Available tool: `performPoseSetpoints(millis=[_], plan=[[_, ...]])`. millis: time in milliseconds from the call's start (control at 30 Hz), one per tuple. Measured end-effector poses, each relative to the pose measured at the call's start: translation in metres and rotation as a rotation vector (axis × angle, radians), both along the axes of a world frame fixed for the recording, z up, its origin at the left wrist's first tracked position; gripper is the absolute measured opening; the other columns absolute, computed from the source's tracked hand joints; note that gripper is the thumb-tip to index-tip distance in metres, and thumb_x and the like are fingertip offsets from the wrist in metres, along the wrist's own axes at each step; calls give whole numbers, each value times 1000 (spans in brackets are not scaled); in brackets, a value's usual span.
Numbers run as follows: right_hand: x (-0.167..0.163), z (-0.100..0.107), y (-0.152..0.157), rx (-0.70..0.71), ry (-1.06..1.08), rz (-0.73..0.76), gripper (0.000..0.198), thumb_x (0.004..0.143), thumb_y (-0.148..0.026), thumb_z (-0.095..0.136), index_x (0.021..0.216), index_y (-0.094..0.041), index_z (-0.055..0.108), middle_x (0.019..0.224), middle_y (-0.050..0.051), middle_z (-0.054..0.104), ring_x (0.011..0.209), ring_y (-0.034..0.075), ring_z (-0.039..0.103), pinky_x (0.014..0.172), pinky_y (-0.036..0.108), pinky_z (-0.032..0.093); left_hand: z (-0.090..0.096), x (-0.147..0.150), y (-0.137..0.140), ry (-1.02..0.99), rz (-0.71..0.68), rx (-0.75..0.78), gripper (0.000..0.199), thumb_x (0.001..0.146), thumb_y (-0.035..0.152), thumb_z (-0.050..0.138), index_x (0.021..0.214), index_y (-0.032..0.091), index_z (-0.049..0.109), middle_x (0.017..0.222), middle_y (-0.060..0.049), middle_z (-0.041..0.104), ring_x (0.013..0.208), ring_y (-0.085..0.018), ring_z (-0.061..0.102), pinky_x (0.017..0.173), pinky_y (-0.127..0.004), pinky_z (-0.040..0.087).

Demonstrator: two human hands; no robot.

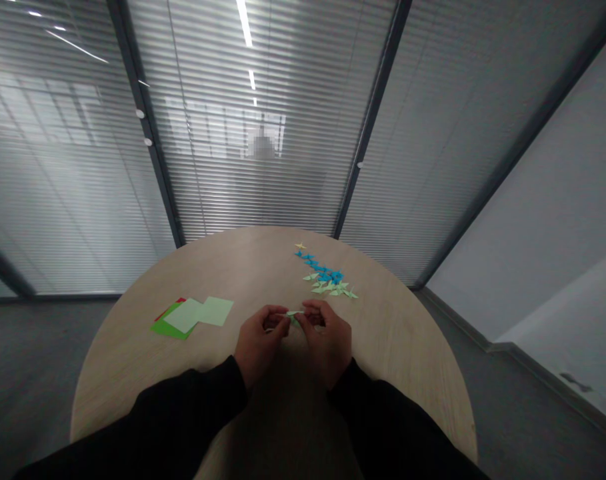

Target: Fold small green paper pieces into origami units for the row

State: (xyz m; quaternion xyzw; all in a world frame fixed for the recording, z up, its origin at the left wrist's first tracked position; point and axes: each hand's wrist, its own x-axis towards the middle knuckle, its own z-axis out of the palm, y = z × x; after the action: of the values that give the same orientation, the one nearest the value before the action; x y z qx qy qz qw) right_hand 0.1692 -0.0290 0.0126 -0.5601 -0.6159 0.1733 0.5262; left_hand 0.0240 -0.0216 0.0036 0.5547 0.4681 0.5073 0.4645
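Observation:
A small pale green folded paper piece (293,314) is held between my two hands above the table, near its middle. My left hand (261,340) pinches its left side between thumb and fingers. On the other side, my right hand (327,337) is closed with thumb and fingertips on the paper. The fingers cover much of it, so its exact shape is hard to make out. Beyond my right hand lie several pale green folded paper figures (331,288), with several blue ones (327,273) behind them. One small yellow figure (300,246) sits farthest back.
Left of my hands, pale green paper squares (217,311) overlap a bright green sheet (170,328), with a red sheet (181,300) partly showing. Everything rests on a round wooden table (123,360). Glass panels with blinds (263,193) stand behind it, and a white wall (543,253) is at right.

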Motion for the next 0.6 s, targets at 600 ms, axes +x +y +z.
performPoseSetpoints(millis=[600], plan=[[-1, 3, -6, 452, -603, 10, 14, 91, -21, 55, 84, -21, 67, 94, 8, 69, 88, 22, 61, 77, 34, 49, -8, 0, 4, -206, -35, -22, 27, 74, 32, 72, 93, 14, 64, 78, -5, 71, 74, -18, 66, 71, -31, 52]])
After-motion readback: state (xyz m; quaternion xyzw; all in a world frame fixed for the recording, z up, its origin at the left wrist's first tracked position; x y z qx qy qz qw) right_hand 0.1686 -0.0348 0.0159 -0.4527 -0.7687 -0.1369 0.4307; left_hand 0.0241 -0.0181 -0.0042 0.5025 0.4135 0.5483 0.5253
